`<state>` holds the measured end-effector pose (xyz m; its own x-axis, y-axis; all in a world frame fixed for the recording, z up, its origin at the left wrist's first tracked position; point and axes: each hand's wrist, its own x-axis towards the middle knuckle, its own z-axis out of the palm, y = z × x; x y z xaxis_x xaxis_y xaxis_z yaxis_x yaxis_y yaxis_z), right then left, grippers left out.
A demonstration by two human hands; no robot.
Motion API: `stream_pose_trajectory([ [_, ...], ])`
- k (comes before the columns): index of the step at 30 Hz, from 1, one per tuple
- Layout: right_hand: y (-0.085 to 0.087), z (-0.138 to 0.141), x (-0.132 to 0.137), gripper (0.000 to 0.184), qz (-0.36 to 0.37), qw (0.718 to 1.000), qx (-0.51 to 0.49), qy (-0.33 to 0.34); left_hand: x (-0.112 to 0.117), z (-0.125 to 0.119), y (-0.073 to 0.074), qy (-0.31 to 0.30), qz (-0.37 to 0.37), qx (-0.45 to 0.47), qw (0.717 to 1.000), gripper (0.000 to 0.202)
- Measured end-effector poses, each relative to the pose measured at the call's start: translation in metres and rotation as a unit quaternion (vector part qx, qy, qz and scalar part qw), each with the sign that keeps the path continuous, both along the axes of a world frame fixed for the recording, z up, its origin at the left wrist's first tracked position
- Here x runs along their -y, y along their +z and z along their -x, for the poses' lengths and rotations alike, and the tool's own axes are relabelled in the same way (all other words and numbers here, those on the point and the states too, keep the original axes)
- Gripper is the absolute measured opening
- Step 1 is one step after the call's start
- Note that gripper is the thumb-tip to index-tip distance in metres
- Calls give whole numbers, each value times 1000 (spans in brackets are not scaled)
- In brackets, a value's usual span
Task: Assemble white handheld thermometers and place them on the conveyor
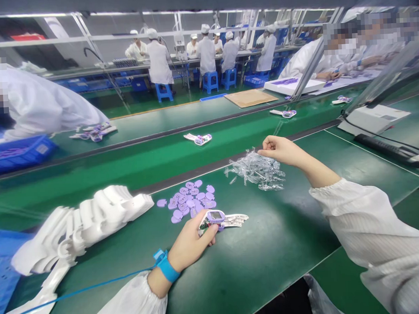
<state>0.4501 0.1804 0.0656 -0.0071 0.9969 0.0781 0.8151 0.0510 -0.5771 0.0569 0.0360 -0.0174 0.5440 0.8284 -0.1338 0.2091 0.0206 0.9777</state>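
The left hand [190, 240] is clamped on a handheld unit [216, 216], located at the lower centre of the frame. The thumb bears on the near edge and the fingers wrap the far side; this grip presumably leaves the display face upward and accessible. The right hand [282, 151], right of centre, is curled at the edge of the clear film pieces [257, 169]; whether its fingertips pinch a piece cannot be told. Both loose piles lie beyond the unit, probably for short reach from either side.

Materials: the unit combines a rigid white shell with a smooth purple bezel and a pale, narrow tail pointing right. The film is thin, glossy and crumpled. The purple plates [190, 198] are flat, rounded ovals. At left, curved white shells [100, 218] nest in a row, likely to save space on the smooth green bench [263, 252].
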Motion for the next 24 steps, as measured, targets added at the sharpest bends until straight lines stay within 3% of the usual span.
stream_pose_trajectory([
  [5,-8,2,4,27,18,999,3,45,1,0,3,-1,0,-3,1000,36],
  [11,-13,16,-9,22,-4,998,56,19,0,0,2,-7,-16,0,1000,32],
  [17,-4,54,-28,32,-51,995,75,36,-1,-1,4,-5,-25,5,1000,29],
  [19,-1,79,-21,31,-50,993,67,82,-1,-1,6,-8,-31,8,999,29],
  [21,-3,109,-9,30,-35,983,63,171,-2,-2,8,-8,-27,13,1000,32],
  [24,-10,156,6,29,-19,945,72,318,-3,-2,8,-4,-3,34,999,37],
])
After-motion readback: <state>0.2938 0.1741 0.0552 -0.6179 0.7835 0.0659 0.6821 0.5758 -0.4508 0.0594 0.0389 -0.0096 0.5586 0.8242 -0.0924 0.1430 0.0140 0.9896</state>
